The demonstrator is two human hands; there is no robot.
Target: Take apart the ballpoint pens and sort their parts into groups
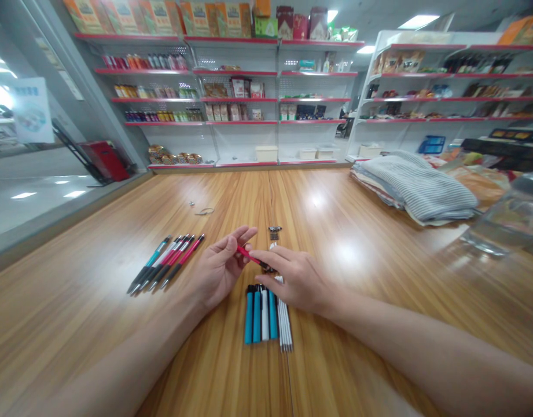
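Between my two hands, above the middle of the wooden table, is a red pen barrel [247, 253] with a dark end. My left hand [214, 271] pinches its red end between thumb and fingers. On its dark end are the fingers of my right hand [301, 281], which hide part of it. Just below lie blue pen barrels [249, 317] and a white pen barrel [265, 317] in a row. White ink refills [285, 325] lie beside them, partly under my right hand. Small dark metal parts [274, 229] and springs [274, 236] sit beyond my hands.
Several whole pens [173, 262], blue, white and red, lie slanted at the left. A small loop [204, 211] lies farther back on the table [92, 341]. Folded striped cloth [422, 185] and a clear container [504, 217] stand at the right. Stocked shelves [235, 99] line the back.
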